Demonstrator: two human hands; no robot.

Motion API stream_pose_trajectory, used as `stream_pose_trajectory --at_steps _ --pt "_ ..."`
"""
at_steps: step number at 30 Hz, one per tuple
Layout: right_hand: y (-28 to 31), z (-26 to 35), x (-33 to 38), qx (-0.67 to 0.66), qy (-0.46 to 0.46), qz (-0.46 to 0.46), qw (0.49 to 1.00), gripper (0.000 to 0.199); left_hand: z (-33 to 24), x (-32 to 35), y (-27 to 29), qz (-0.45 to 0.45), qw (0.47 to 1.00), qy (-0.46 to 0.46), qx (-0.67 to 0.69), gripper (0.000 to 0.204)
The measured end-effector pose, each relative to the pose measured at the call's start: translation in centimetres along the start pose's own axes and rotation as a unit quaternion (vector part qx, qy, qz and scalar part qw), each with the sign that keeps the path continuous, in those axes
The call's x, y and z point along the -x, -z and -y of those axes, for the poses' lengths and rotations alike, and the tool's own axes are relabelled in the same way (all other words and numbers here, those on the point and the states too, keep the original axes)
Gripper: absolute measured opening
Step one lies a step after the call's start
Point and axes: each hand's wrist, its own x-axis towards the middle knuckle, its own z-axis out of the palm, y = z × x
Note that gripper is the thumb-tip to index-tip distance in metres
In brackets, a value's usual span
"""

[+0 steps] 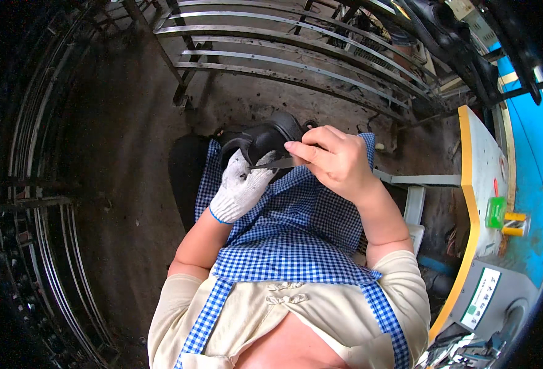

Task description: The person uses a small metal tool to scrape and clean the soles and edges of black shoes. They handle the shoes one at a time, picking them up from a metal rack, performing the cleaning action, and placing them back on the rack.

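Observation:
A black shoe (265, 140), rubbery and open with a strap-like band, is held over my lap. My left hand (243, 184), in a white knitted glove with dark stains, grips its near side. My bare right hand (339, 160) pinches a thin knife (275, 163), whose blade points left against the shoe close to the gloved fingers. The knife's handle end is hidden inside my right hand. Below both hands, a blue checked apron (277, 221) covers my lap.
A metal rack (302, 38) with long rails stands ahead, and another rack (68, 264) is at the left. On my right is a yellow-edged workbench (489, 166) bearing a green container (495, 212). A grey machine (499, 301) sits nearer me.

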Motion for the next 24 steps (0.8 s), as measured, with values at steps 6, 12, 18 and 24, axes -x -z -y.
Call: stream_pose_trajectory --at_steps 6,12,18,24 --pt "-2.2 -0.1 0.5 -0.027 -0.032 -0.03 0.999 0.025 0.0 0.0 0.0 -0.02 1.0 0.024 -0.001 0.027" --pt "-4.1 -0.6 1.8 -0.215 -0.159 -0.119 0.956 0.011 -0.7 -0.2 -0.7 -0.059 0.981 0.132 0.128 0.028" --pt "-5.0 -1.0 2.4 -0.271 -0.198 -0.132 0.933 0.009 0.2 0.1 -0.1 -0.015 1.0 -0.001 0.0 0.03" --pt "-3.9 -0.1 1.3 -0.224 -0.141 -0.12 0.957 0.008 -1.0 -0.4 -0.3 -0.016 0.915 0.178 0.362 0.03"
